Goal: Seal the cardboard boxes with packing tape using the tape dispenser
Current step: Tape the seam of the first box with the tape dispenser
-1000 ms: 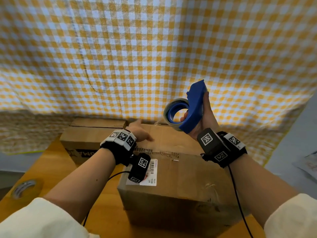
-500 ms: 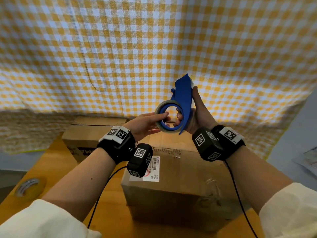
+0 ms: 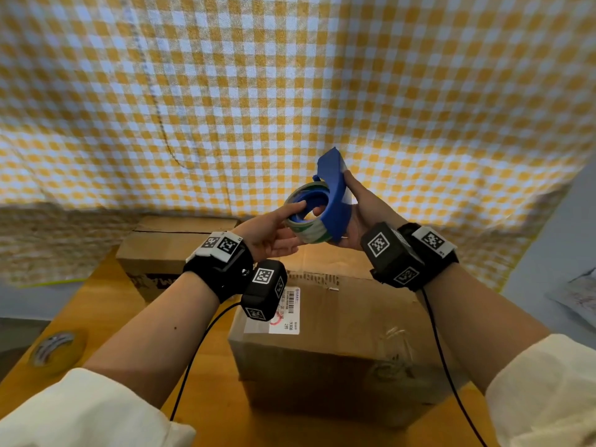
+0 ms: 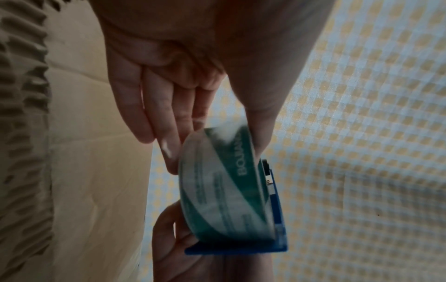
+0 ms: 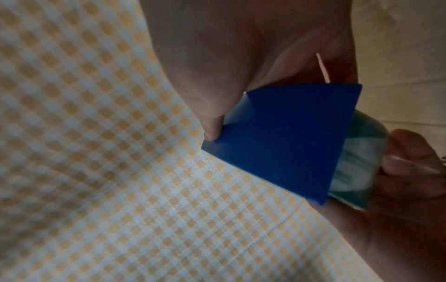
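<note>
My right hand (image 3: pixel 353 217) grips a blue tape dispenser (image 3: pixel 335 195) raised in front of the checked cloth, its flat blue plate (image 5: pixel 284 137) facing the right wrist view. The dispenser carries a tape roll (image 4: pixel 222 187) printed green and white. My left hand (image 3: pixel 283 229) holds that roll, the index finger lying across its blue core, thumb and fingers on opposite sides. Below both hands stands a large cardboard box (image 3: pixel 348 321) with a white label (image 3: pixel 287 312). A second cardboard box (image 3: pixel 167 250) sits behind it to the left.
The boxes stand on a wooden table (image 3: pixel 106 304). A loose roll of clear tape (image 3: pixel 54 346) lies near the table's left edge. A yellow-and-white checked cloth (image 3: pixel 290 91) hangs close behind. Cables run from both wrist cameras along my forearms.
My left hand lifted off the large box's top and took hold of the tape roll. My right hand brought the dispenser left and tilted it toward the left hand.
</note>
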